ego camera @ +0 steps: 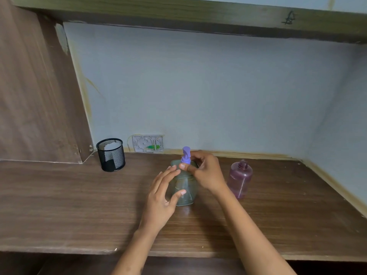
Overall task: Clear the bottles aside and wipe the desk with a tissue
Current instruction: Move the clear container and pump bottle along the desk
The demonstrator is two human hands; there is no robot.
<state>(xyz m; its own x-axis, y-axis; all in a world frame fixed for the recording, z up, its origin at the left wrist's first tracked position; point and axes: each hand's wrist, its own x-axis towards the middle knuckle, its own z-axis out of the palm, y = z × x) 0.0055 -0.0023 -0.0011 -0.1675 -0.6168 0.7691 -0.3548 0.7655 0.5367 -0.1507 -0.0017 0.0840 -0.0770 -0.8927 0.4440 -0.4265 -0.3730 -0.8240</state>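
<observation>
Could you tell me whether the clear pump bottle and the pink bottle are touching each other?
Apart. The head view shows bare desk and the right hand's wrist between the clear pump bottle and the pink bottle.

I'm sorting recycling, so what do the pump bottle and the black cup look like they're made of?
Pump bottle: likely clear greenish plastic, since the desk shows through it, with an opaque purple pump. Black cup: probably painted metal mesh, as its contents show through the fine grid.
</observation>
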